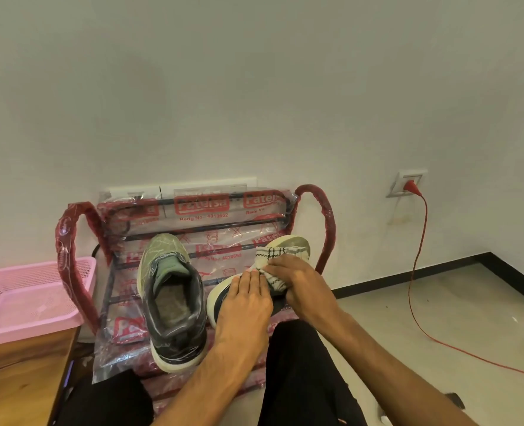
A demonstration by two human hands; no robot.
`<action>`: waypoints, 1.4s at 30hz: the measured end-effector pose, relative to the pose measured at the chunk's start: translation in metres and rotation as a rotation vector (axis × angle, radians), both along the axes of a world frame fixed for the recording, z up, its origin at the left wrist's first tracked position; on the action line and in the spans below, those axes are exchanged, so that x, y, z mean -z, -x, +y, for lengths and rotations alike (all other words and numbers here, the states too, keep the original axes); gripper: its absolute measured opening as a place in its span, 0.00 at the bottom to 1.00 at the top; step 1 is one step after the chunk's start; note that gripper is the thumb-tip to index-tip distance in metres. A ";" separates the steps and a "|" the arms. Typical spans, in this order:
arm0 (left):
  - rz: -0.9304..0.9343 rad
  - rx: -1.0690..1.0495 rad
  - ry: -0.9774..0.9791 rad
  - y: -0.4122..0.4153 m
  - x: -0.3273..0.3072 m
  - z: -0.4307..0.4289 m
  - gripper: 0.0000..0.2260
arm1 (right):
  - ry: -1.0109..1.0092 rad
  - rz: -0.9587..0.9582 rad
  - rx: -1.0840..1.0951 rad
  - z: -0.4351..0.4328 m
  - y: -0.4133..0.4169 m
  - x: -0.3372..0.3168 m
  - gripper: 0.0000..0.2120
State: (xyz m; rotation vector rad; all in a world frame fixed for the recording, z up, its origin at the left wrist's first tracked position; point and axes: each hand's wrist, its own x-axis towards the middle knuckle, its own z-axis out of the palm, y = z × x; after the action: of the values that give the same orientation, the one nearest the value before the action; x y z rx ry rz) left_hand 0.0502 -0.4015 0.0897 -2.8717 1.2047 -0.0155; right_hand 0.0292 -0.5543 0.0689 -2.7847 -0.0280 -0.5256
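Now left hand (244, 301) flat; right hand (299, 279) grips cloth (272, 254).

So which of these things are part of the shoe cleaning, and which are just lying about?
In use: checked cloth, gripped by the right hand; the shoe under it, steadied by the left hand.
Lying about: second shoe, pink basket, red cable, wall socket.
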 end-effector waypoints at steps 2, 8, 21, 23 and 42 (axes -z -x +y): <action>0.010 0.000 0.002 0.000 -0.001 0.000 0.38 | 0.054 0.014 0.021 -0.011 -0.003 -0.002 0.23; 0.031 -0.015 0.012 0.001 -0.002 -0.002 0.39 | 0.140 0.071 0.240 -0.037 -0.034 -0.024 0.21; 0.035 -0.039 0.031 -0.001 0.002 -0.002 0.39 | -0.055 0.102 0.346 -0.037 -0.048 -0.020 0.20; 0.039 -0.047 0.025 0.000 0.002 -0.002 0.39 | -0.044 0.115 0.404 -0.036 -0.053 -0.024 0.19; 0.031 -0.107 0.007 -0.006 0.000 -0.006 0.38 | 0.069 0.233 0.051 -0.022 -0.042 -0.025 0.21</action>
State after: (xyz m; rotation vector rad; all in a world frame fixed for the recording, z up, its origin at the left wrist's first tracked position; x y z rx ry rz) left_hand 0.0560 -0.4079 0.0896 -2.9484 1.0563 0.0279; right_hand 0.0711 -0.5762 0.0940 -2.9020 0.0777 -0.2131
